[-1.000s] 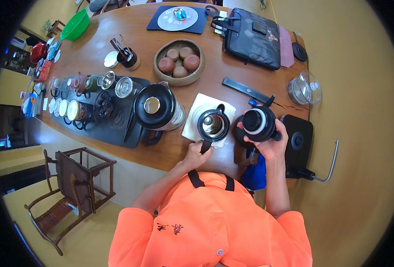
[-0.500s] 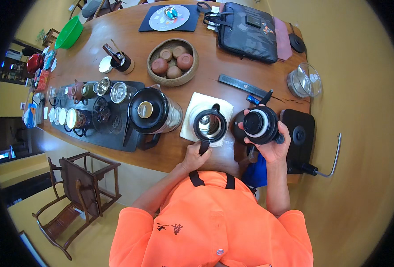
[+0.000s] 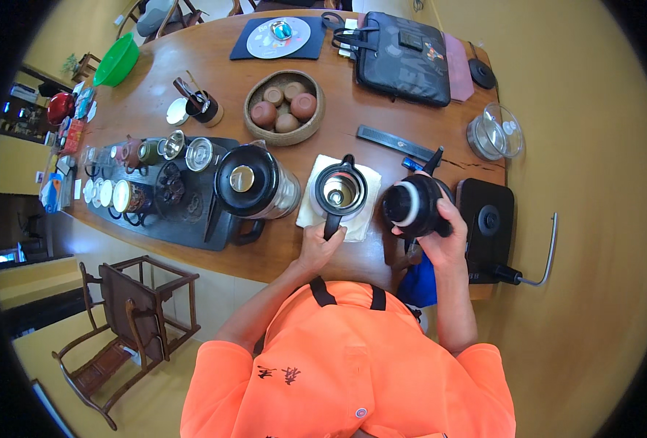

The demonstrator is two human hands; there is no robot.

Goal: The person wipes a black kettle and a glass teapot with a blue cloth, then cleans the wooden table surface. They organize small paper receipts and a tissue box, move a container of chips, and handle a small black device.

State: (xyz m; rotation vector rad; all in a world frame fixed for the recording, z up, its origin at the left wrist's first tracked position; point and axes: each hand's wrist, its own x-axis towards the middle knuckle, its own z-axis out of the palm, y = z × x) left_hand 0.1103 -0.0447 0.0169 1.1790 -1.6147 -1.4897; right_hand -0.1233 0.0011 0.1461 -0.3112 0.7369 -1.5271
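Observation:
My left hand (image 3: pixel 319 250) is closed round the black handle of an insulated jug (image 3: pixel 339 175). The jug is open at the top, and its shiny metal inside shows. It stands over a folded white cloth (image 3: pixel 370 193). To its right, my right hand (image 3: pixel 446 244) grips a black lid (image 3: pixel 429 197) with a white ring, tilted so that the ring faces left. The lid is held above the table, apart from the jug. A glass kettle (image 3: pixel 288 193) with a black lid stands left of the jug.
A dark tea tray (image 3: pixel 192 233) with cups and small pots lies at the left. Beyond the jug sits a woven bowl (image 3: pixel 254 131) of clay cups. A black hotplate (image 3: pixel 488 252), a glass bowl (image 3: pixel 488 142) and a laptop bag (image 3: pixel 404 66) are to the right.
My right hand has tipped the lid over to the left, from facing up to facing sideways. My left hand has shifted slightly left with the jug handle.

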